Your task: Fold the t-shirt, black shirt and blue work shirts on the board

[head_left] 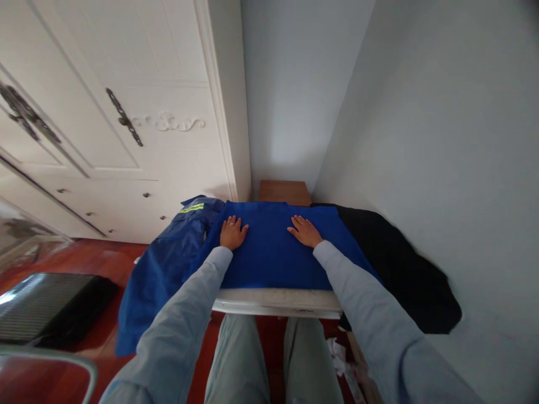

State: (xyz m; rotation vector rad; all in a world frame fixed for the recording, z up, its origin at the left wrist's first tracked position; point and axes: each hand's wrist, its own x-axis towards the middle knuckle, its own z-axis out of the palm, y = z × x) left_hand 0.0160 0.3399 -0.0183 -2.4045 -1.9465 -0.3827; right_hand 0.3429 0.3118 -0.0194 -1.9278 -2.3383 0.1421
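A plain blue cloth [269, 247] lies spread over a narrow white table [273, 297]. Flat on its left part rests my left hand [233, 232], fingers stretched and a ring on one of them. My right hand [305, 230] lies flat on the right part, fingers spread, pointing up and left. Neither hand grips anything. Over the table's left end hangs a darker blue garment [168, 264] with a yellow reflective stripe. A black cloth [391, 264] drapes off the right end.
Behind the table stands a brown wooden box or block [284, 192] against the grey wall [303, 101]. A white wardrobe [168, 157] rises at the left. On the red floor lie a dark ribbed item [46, 306] at left and white scraps [339, 353] below right.
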